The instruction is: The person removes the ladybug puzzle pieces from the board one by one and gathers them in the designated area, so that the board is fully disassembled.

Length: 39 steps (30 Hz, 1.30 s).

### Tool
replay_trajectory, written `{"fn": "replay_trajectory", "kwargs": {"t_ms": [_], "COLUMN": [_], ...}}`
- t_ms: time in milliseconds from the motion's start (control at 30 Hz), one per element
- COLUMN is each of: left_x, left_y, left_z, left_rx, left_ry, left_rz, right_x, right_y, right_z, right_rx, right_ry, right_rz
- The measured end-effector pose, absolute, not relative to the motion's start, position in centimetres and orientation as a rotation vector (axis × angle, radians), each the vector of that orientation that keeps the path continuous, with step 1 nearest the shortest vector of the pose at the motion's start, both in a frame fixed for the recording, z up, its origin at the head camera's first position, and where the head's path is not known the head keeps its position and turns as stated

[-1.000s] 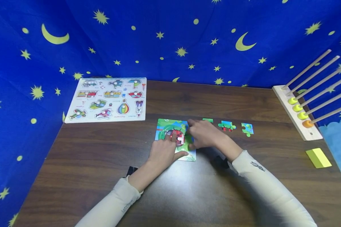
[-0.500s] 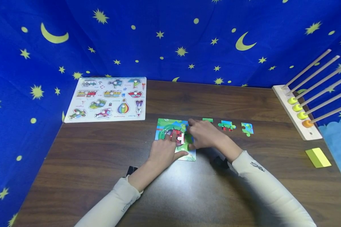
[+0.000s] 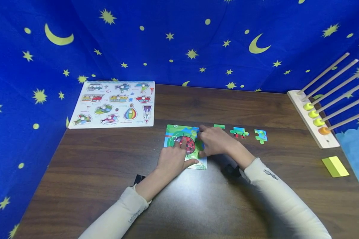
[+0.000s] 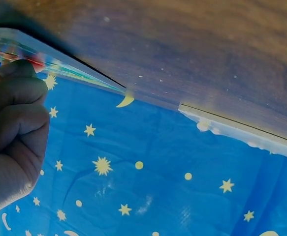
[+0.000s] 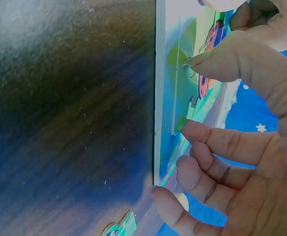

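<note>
A ladybug jigsaw puzzle (image 3: pixel 179 128) lies flat in its tray mid-table. My left hand (image 3: pixel 172 157) rests on the puzzle's left part, fingertips pressing beside the red ladybug (image 3: pixel 189 144), thumb stretched along the lower side. At the right part, my right hand (image 3: pixel 215 141) pinches a green and blue puzzle piece (image 5: pixel 182 93) between thumb and index finger, with the piece down in the picture. Its other fingers curl loosely past the tray edge. To the right lie three loose pieces: a green one (image 3: pixel 219 126) partly behind the hand, a ladybug-patterned one (image 3: pixel 239 132) and a blue-green one (image 3: pixel 260 136).
A white vehicle peg puzzle board (image 3: pixel 116 104) lies at the back left. A wooden peg stacker (image 3: pixel 305 109) with yellow and orange beads stands at the right, a yellow block (image 3: pixel 335 166) near it. A blue star-patterned cloth (image 3: pixel 167 43) hangs behind the table.
A white cross-shaped patch on the ladybug's right half is gone, and red with black dots shows there now. Both hands stay almost in place.
</note>
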<state>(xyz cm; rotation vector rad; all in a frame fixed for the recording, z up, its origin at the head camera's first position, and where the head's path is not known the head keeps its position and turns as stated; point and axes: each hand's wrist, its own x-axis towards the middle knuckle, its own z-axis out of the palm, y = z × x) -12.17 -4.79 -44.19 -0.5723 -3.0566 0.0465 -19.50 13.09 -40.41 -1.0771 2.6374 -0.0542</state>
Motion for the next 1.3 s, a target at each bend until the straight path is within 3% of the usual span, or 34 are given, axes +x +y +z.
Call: {"fn": "replay_trajectory", "kwargs": {"t_ms": [800, 1300], "left_x": [-12.2, -12.0], "left_y": [-4.7, -4.5], "left_z": [-44.1, -44.1], "left_rx": [-0.576, -0.540], "left_ry": [-3.050, -3.077], "left_rz": [0.053, 0.024], "right_x": [-20.0, -17.1], "right_y": [13.3, 23.6], "right_z": [-39.3, -39.4], "right_rx": [-1.030, -0.914], "right_ry": [2.633, 2.823], "right_rz": [-0.043, -0.116]}}
